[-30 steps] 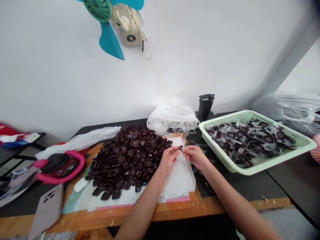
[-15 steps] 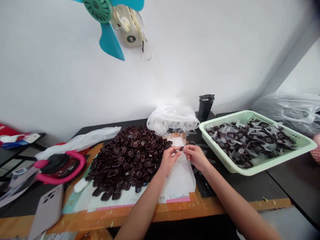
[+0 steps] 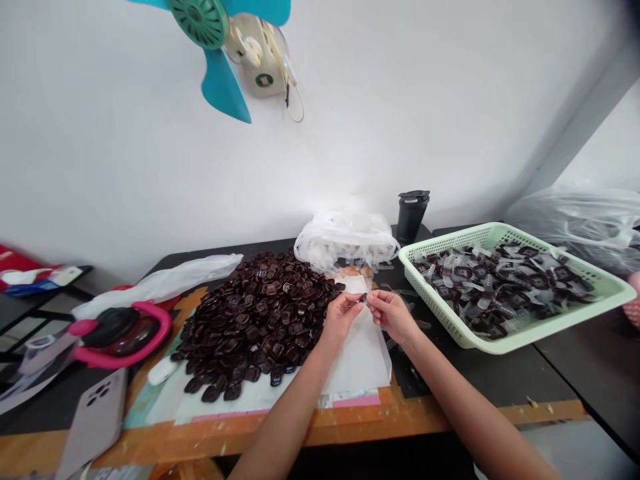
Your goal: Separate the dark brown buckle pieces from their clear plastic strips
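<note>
Over the white paper, my left hand pinches a small dark brown piece. My right hand meets it from the right, fingers closed at the same piece; whether it also grips a clear strip is too small to tell. Left of my hands lies a large heap of dark brown pieces. Behind them sits a clear plastic bag of translucent strips. To the right, a pale green basket holds many dark pieces with translucent strips.
A black cup stands behind the basket. At the left are a pink-handled jug, a phone and a white oval object. A turquoise fan hangs on the wall. Plastic bags lie at far right.
The view has shifted very slightly. My hands remain together at the dark piece, with only a tiny movement of the fingers.
</note>
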{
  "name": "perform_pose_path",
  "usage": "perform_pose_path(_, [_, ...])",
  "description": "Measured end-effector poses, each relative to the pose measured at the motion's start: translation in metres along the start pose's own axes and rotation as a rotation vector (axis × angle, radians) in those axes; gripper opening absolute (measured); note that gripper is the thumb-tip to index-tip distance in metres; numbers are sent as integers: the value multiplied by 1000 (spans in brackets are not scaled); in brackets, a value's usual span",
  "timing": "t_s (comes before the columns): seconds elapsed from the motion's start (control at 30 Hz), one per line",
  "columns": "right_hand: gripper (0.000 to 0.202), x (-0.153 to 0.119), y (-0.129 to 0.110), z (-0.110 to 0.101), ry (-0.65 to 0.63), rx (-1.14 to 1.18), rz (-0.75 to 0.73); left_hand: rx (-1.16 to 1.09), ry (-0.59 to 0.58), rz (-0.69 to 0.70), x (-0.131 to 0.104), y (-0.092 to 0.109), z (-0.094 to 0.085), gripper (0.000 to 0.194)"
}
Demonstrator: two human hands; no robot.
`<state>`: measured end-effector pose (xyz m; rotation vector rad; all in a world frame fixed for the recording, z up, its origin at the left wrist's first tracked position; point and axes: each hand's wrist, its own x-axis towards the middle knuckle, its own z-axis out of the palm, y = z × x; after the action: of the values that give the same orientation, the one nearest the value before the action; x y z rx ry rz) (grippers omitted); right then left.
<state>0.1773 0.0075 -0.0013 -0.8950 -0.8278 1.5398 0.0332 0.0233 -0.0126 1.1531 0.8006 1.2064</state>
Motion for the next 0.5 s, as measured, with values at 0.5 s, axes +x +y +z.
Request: perform_pose_path(0.5, [34, 2, 10, 2, 95, 21, 6, -31, 7, -23, 0, -7, 2, 22])
